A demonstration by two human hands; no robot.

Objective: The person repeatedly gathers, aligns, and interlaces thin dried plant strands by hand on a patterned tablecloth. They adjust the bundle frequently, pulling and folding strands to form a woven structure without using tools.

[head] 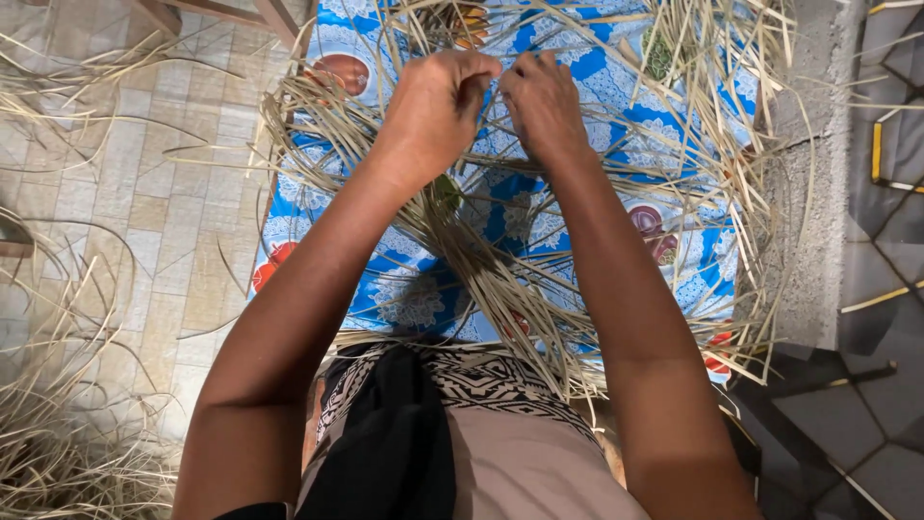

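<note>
A loose bundle of pale dried straw strips (pixel 500 279) fans out over a blue patterned cloth (pixel 404 289) spread across my lap. My left hand (pixel 435 108) and my right hand (pixel 542 104) are held close together above the cloth, fingers curled around thin strips at the top of the bundle. The fingertips of both hands are hidden, turned away from the camera. Long strips trail from the hands down toward my waist.
A heap of loose straw (pixel 48 424) lies on the tiled floor at the left. A grey concrete edge (pixel 818 193) runs down the right side, with dark patterned flooring (pixel 885 385) beyond. A wooden frame piece (pixel 269 14) shows at the top.
</note>
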